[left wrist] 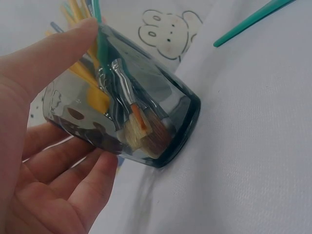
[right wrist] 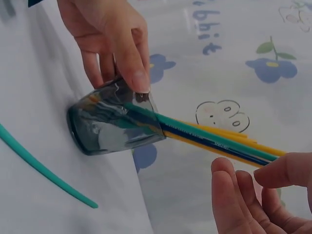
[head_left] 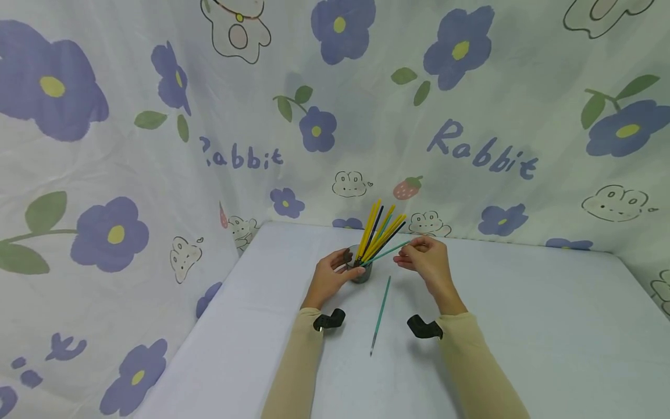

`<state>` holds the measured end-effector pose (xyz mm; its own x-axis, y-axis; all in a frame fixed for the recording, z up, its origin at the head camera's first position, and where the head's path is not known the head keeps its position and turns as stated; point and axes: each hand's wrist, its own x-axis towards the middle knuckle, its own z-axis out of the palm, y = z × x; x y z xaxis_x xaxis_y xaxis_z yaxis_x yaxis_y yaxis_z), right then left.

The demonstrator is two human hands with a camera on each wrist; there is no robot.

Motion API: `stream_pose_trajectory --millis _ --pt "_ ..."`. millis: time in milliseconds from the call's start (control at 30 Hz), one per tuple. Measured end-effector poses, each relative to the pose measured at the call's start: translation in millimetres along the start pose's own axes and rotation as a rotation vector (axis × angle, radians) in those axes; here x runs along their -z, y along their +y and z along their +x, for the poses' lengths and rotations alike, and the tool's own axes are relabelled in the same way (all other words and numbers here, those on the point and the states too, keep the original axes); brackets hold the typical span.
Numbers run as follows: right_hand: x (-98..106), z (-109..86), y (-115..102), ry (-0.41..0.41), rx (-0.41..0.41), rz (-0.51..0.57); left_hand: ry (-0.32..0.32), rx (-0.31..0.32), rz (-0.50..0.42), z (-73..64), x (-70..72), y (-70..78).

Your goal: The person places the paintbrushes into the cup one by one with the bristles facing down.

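My left hand (head_left: 330,278) grips a dark see-through glass cup (head_left: 360,277), thumb on the near rim and fingers on the far side. Several paintbrushes (head_left: 373,233) with yellow, dark blue and green handles lean to the right out of it. Their bristles (left wrist: 158,134) rest low inside, as the left wrist view shows. At the right, my right hand (head_left: 431,265) pinches the handle end of a green paintbrush (head_left: 386,252) whose other end is in the cup. Closer to me, a loose green paintbrush (head_left: 382,308) lies on the table, bristles pointing towards me.
A white cloth covers the table (head_left: 544,314). Behind and to the left hangs a curtain (head_left: 366,116) printed with flowers and rabbits. Each wrist carries a black camera mount, one of them the right mount (head_left: 425,327).
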<state>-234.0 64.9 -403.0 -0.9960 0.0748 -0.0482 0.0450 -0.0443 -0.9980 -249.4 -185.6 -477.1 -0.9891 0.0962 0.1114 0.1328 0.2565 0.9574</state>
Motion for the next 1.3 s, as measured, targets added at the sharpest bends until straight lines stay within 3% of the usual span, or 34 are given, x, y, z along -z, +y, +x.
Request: stream_pose_trajectory --millis 500,1300 --pt "14 -2.3 21 0.024 -0.113 -0.081 -0.008 0.007 0.009 0.9 0.3 0.4" --pt "0 -4.9 49 -0.109 -0.191 -0.245 -0.001 0.001 0.034 0.2 -0.1 3.8"
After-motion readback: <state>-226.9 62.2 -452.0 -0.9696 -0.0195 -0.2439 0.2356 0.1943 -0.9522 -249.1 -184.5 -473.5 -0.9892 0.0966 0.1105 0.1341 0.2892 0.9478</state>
